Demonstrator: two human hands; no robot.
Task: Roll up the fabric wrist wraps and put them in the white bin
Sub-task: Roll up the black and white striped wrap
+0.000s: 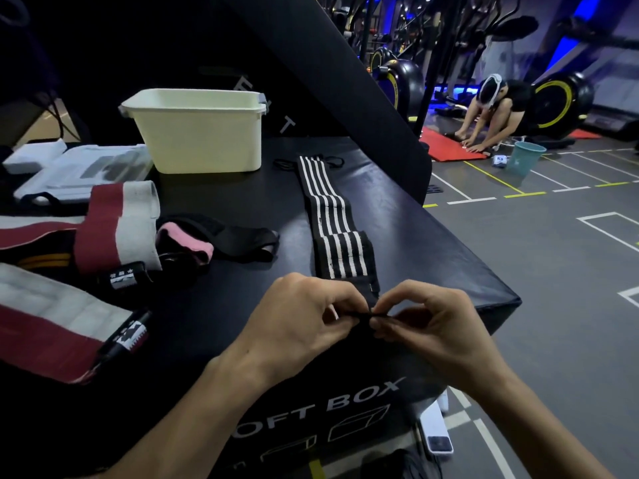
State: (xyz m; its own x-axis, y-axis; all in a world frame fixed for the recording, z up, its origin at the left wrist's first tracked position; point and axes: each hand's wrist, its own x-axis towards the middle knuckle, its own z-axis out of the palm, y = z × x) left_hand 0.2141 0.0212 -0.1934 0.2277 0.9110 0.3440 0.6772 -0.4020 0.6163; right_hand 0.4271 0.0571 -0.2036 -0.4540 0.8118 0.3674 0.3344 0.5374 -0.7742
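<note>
1. You are in a dim gym, at a black padded box [397,216] that serves as your worktop, with exercise bikes and another person crouched on a red mat behind.
2. The black-and-white striped wrist wrap [332,216] lies stretched out straight away from you, its near end doubled over; laid flat like this, it should roll evenly.
3. Your left hand [304,312] and right hand [428,323] meet at that near end, each grip pinching the dark edge, probably to start the first tight turn.
4. The white bin [197,133] stands beyond the wrap's far end, open side up and ready for the roll.
5. Maroon-and-white wraps [117,223] and a black-and-pink one [193,240] wait unrolled to your left.
</note>
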